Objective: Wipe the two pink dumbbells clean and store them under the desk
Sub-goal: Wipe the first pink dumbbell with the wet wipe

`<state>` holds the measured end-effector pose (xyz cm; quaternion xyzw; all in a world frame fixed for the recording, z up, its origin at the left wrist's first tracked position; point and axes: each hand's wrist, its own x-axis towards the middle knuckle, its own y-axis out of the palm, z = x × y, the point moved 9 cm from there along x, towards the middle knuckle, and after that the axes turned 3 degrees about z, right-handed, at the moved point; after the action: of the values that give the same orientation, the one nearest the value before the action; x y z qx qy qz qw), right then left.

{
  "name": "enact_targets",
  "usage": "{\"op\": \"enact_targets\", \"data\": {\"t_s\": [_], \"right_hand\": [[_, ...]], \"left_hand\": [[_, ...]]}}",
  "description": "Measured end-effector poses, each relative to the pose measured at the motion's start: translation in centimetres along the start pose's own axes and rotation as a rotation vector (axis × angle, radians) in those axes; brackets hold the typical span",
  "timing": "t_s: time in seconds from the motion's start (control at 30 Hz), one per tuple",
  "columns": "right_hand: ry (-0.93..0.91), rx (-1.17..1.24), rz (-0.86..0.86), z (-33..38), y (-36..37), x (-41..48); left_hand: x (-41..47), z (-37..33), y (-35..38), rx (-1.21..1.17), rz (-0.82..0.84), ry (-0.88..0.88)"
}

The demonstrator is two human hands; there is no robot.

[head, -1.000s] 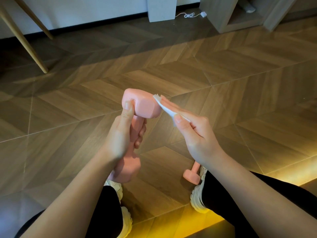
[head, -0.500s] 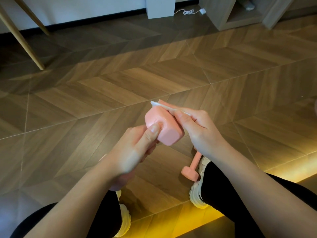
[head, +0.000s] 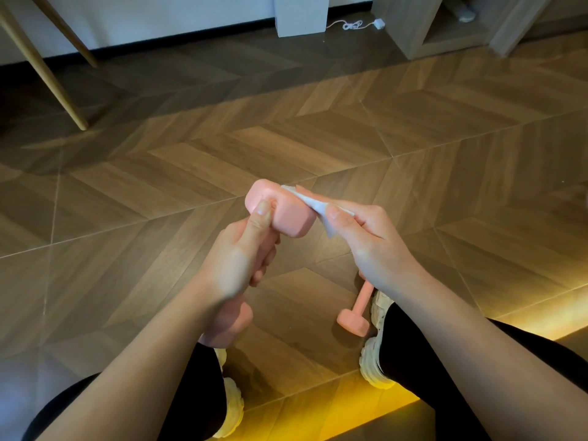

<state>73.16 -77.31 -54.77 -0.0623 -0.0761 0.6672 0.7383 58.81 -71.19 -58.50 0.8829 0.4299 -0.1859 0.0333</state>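
Note:
My left hand (head: 241,259) grips a pink dumbbell (head: 286,214) by its handle, thumb resting on the upper head; the lower head shows below my wrist. My right hand (head: 372,246) pinches a white wipe (head: 313,203) and lays it against the far right side of that upper head. A second pink dumbbell (head: 356,313) lies on the wooden floor beside my right shoe, its far end hidden behind my right hand.
Wooden furniture legs (head: 54,78) slant down at the upper left. A white post (head: 300,14) and a white cable (head: 353,25) sit by the far wall, with a wooden shelf unit (head: 445,27) at the upper right. My shoes and black-clad legs are below.
The held dumbbell's upper head has turned and shifted left and up. The wipe now lies on its far right side instead of across its top.

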Motion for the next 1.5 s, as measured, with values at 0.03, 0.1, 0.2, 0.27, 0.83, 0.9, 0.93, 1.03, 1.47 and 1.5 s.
{"op": "enact_targets", "data": {"t_s": [0.03,0.1,0.2,0.27,0.83,0.9,0.93,1.03,1.47,1.5], "right_hand": [[0.007,-0.015,-0.008,-0.2,0.0,0.0],[0.018,-0.054,-0.016,-0.6,0.0,0.0],[0.015,-0.035,-0.025,-0.3,-0.1,0.0],[0.02,-0.009,-0.029,-0.1,0.0,0.0],[0.008,0.063,-0.021,0.7,0.3,0.4],[0.031,0.063,-0.018,-0.4,0.4,0.2],[0.03,0.042,-0.016,-0.8,0.4,0.2],[0.004,-0.014,-0.024,-0.3,0.3,0.1],[0.103,0.032,-0.053,-1.4,0.4,0.4],[0.108,0.025,-0.052,-1.4,0.5,0.3]], "left_hand": [[0.0,0.0,-0.2,0.004,-0.013,-0.007],[0.1,-0.1,-0.2,0.023,-0.017,-0.009],[0.1,-0.3,0.0,0.076,0.014,0.02],[-0.2,-0.6,0.5,0.131,0.052,0.081],[0.4,0.1,0.0,0.092,-0.013,-0.026],[0.6,0.1,-0.4,0.108,-0.032,-0.028],[0.5,0.0,-0.5,0.117,-0.029,-0.025],[0.2,-0.1,0.2,0.179,0.023,0.005],[0.2,-0.3,1.0,0.664,0.08,0.108],[0.3,-0.3,0.9,0.684,0.08,0.116]]}}
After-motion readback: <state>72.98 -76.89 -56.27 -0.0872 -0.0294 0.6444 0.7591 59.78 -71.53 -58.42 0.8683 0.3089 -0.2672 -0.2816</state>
